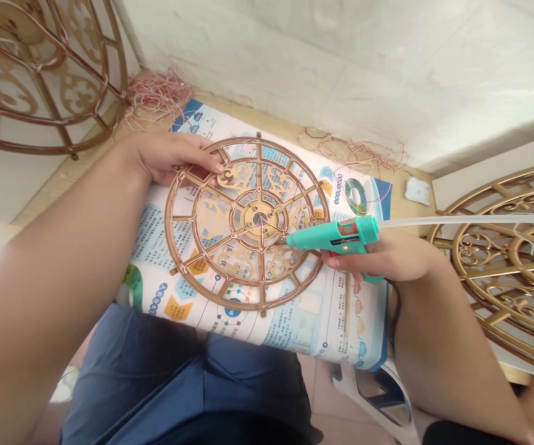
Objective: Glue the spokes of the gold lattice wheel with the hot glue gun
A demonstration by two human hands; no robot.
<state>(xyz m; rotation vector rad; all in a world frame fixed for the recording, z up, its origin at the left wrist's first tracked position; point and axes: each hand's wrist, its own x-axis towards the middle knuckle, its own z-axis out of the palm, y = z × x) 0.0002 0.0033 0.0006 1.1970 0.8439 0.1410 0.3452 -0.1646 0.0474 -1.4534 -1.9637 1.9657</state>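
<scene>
A round gold openwork metal frame (260, 219), with thin pinkish wires along its rings and spokes, lies on a printed board (253, 330). My left hand (181, 157) grips the frame's upper left rim, thumb on top and the other fingers partly hidden beneath. My right hand (387, 254) is wrapped round a teal hot glue gun (332, 237). The gun's nozzle points left, at the inner ring just right of the hub; whether it touches cannot be made out. A long white glue stick runs out of the gun's back to the right, and a small orange light glows on its side.
Larger gold openwork frames stand at the upper left (39, 80) and the right (517, 253). A tangle of pink and white wire (160, 96) lies at the back left, with looser wire (355, 151) along the wall (341, 68). A white stool (378, 395) shows below the board.
</scene>
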